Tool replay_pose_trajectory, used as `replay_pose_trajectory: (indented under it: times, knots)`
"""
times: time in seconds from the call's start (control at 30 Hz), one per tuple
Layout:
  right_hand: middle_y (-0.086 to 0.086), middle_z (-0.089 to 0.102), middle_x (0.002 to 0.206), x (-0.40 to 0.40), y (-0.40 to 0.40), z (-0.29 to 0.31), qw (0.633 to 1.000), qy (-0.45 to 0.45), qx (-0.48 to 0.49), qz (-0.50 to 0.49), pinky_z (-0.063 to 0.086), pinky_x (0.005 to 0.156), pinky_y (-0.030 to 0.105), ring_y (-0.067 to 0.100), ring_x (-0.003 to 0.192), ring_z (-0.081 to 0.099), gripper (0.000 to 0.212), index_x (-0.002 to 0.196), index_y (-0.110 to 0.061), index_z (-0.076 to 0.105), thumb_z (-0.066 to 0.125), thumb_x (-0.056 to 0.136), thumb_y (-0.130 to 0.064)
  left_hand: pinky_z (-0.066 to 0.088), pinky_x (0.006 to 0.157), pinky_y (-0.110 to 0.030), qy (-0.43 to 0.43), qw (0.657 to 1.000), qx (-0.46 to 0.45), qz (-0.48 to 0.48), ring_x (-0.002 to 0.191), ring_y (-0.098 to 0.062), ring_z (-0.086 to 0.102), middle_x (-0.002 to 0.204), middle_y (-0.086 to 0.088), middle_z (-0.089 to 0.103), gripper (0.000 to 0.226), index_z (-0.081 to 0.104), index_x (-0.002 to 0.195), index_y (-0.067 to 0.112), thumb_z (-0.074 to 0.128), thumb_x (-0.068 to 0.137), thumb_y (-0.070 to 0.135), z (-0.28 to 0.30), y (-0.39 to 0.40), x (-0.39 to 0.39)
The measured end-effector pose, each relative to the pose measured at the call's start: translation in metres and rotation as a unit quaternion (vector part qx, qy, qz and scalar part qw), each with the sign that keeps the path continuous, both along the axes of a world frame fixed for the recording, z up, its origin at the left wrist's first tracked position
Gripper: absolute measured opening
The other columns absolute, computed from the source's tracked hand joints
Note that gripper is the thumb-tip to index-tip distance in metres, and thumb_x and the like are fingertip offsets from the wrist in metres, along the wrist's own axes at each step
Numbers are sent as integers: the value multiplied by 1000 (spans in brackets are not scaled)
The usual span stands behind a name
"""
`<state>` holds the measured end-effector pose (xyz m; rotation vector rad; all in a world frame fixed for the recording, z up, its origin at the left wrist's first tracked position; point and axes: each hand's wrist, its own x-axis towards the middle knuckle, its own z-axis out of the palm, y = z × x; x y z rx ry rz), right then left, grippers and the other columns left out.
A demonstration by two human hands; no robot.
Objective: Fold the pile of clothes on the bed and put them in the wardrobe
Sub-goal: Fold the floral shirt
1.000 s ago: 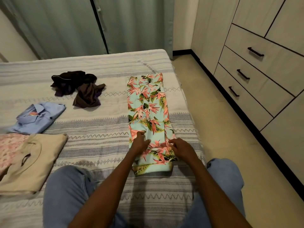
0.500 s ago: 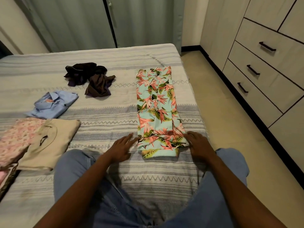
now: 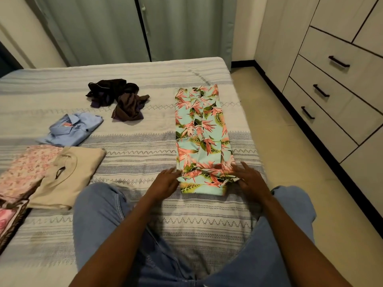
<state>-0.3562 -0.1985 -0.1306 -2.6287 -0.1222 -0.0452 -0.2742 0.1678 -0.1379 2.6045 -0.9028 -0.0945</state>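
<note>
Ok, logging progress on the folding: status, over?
Both hands open: left hand and right hand flank the floral garment's near end. Garment a long strip, flat on the bed. Dark clothes still unfolded.

Person wears blue denim jeans, medium wash, with stitched seams visible along the leg nearest the left hand and some creasing around the knees. Both forearms are bare right up to the frame edge, no sleeves or cuffs in view. Left hand and right hand are bare too: no gloves, rings, watch or wristbands that I can make out.
</note>
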Motion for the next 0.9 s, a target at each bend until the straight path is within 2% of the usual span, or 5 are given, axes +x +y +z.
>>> replay_pose_trajectory:
  times: [0.13,0.23,0.37,0.5,0.9]
  knots:
    - [24,71,110,-5,-2,16,993,1,116,-24,41,97,40,31,105,64,26,94,-2,80,61,82,-16,51,70,-34,64,990,-116,58,76,-19,67,80,-6,73,55,72,85,11,35,89,52,46,-9,-12]
    - [10,60,61,-8,-3,28,977,10,209,-37,40,63,38,19,60,52,43,61,0,63,56,77,-38,37,52,-24,93,976,-182,71,51,-4,56,55,0,59,53,56,62,15,41,90,57,72,-15,-14]
    - [2,71,80,-3,8,43,983,-45,167,-66,45,64,38,18,73,61,21,80,-18,70,54,86,-31,30,55,-29,99,956,-254,106,57,-9,47,62,-10,52,56,52,72,8,46,90,60,72,-19,-7]
    - [1,74,102,32,13,39,982,-37,130,-133,49,71,33,23,89,66,23,114,-24,71,57,96,-19,52,57,-39,99,935,-299,163,65,-15,66,72,3,64,26,60,93,22,52,99,45,61,-32,9]
    - [1,71,94,197,7,37,965,23,180,-188,42,62,30,25,83,65,21,108,-27,68,49,100,-25,50,70,-27,113,891,-341,277,82,-4,66,91,4,70,15,63,103,22,49,105,28,52,-69,140]
